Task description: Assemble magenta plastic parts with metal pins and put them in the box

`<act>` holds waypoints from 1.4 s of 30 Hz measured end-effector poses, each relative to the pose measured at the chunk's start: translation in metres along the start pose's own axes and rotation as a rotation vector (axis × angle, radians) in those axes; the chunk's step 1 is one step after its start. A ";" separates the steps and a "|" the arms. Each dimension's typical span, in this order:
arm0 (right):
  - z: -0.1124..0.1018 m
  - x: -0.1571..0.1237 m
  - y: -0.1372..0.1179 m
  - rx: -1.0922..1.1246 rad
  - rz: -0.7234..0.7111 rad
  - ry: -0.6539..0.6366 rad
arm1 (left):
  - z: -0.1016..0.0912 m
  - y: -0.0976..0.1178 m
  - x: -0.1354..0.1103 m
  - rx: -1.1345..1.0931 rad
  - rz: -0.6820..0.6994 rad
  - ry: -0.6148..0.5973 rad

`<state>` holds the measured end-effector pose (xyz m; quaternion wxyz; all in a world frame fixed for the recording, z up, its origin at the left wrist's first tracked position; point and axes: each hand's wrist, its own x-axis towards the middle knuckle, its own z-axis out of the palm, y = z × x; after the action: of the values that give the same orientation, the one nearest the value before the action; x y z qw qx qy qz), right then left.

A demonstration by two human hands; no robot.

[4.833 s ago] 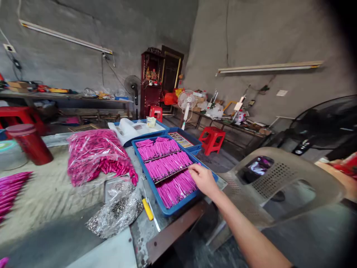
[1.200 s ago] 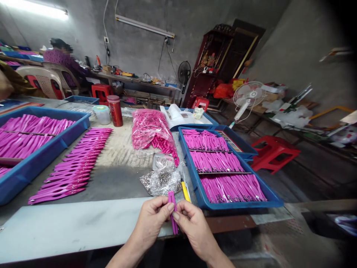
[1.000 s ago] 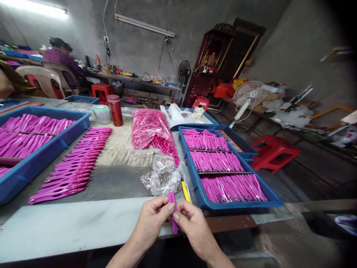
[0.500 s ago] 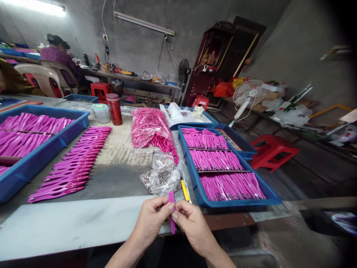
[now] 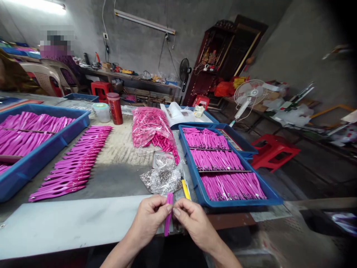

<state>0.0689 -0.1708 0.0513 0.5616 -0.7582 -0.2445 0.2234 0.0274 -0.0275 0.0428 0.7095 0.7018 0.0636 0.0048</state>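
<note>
My left hand [image 5: 146, 219] pinches a slim magenta plastic handle [image 5: 167, 225] between thumb and fingers, upright in view at the table's front edge. My right hand [image 5: 195, 221] is just right of it, thumb and fingertips pressed together; whatever they hold, if anything, is too small to make out. Beyond the hands lies a clear plastic bag of small metal parts [image 5: 163, 179]. A yellow-handled tool [image 5: 185, 189] rests right of this bag. A row of similar magenta pieces [image 5: 73, 163] is fanned out at the left.
Blue trays of magenta pieces flank the work spot, one tray [image 5: 242, 203] right and another [image 5: 60, 143] left. Behind the metal parts are a bag of pink pieces [image 5: 152, 128], a red flask [image 5: 115, 108] and a lidded tub [image 5: 101, 112]. A person [image 5: 60, 63] sits far left.
My right hand has drawn slightly right, off the magenta handle. The handle has tilted a little and stays in my left hand.
</note>
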 end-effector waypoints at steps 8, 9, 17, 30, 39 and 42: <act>-0.015 0.002 -0.016 -0.317 -0.186 -0.140 | -0.008 0.011 -0.012 0.273 0.042 -0.235; -0.016 0.002 -0.016 -0.328 -0.191 -0.158 | -0.009 0.011 -0.012 0.272 0.044 -0.255; -0.011 0.001 -0.015 -0.297 -0.162 -0.153 | -0.014 0.011 -0.014 0.277 0.042 -0.331; 0.004 0.008 0.003 -0.196 -0.054 0.166 | 0.007 -0.002 -0.010 0.108 0.027 -0.123; 0.015 0.019 0.007 -0.059 0.022 0.286 | 0.011 -0.015 -0.002 0.971 0.622 0.255; 0.018 0.025 0.008 -0.038 0.022 0.285 | 0.007 -0.017 0.003 1.173 0.721 0.356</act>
<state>0.0784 -0.1441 0.0372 0.5738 -0.7953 -0.1579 0.1151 0.0302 -0.0348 0.0254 0.1480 0.9339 -0.0653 0.3189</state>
